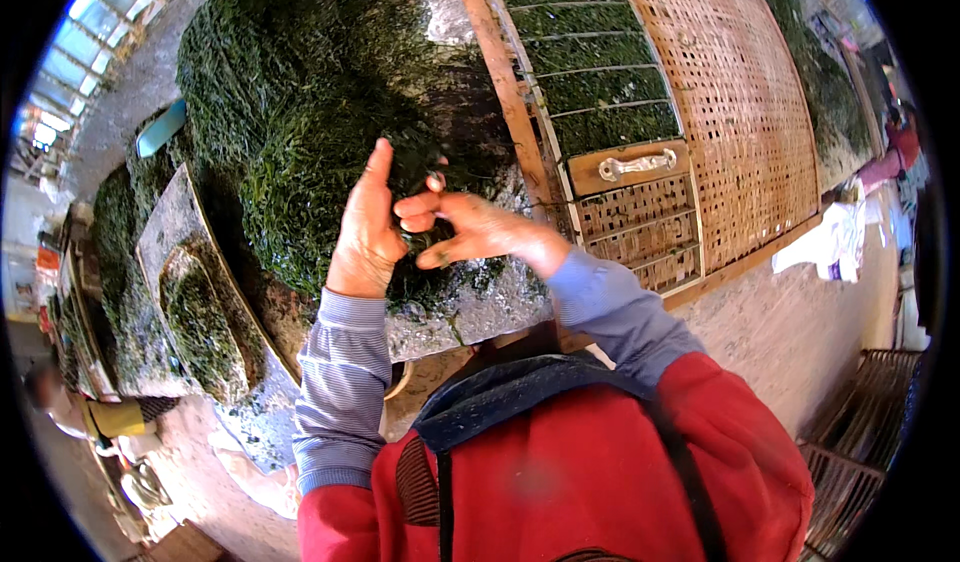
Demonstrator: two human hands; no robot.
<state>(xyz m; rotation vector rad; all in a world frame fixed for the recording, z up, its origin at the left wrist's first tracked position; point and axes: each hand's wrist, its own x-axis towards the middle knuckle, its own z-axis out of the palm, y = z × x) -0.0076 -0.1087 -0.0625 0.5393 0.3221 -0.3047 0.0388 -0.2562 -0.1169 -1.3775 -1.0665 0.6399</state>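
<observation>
My left hand (368, 230) is raised over a big heap of dark green, stringy seaweed (290, 152), fingers stretched out and palm turned toward the other hand. Facing it, my right hand (475, 230) has its fingers bent and apart from the thumb, with dark green showing in the gap. Wet green bits cling to the fingers, and I see no clump held firmly in either hand. To the right, a slatted frame (645, 67) lies on a woven bamboo mat (745, 92). Green seaweed fills its far compartments, up to a wooden board with a pale handle (638, 165); mat shows through the near ones.
A wooden rail (500, 72) divides the heap from the frame. At left, a grey board (185, 212) leans beside more seaweed, and a light-blue flat piece (162, 130) sticks up. White cloth (830, 237) hangs at the mat's right corner. Another person (65, 407) is at the far left.
</observation>
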